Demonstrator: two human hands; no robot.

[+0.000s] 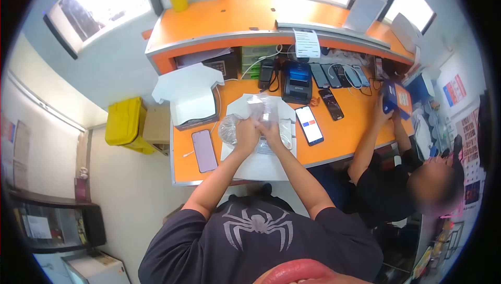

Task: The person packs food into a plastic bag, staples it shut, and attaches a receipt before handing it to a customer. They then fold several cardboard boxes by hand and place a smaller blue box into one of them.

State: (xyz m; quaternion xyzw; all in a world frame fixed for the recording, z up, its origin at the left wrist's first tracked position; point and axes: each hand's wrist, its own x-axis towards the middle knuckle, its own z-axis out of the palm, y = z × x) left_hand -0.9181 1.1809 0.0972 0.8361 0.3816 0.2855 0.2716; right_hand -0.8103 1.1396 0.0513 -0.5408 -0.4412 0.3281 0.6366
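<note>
Clear plastic wrap bunches up in front of me, above an unfolded white cardboard box on the orange desk. My left hand is closed at the left side of the plastic, its fingers curled in. Right beside it, my right hand grips the plastic too, and the two hands touch. More of the clear wrap bulges out left of my left hand. Parts of the box beneath are hidden by the hands and plastic.
An open white box and a lilac phone lie left. To the right are a lit phone, a dark phone and a receipt printer. A co-worker at the right holds a blue box.
</note>
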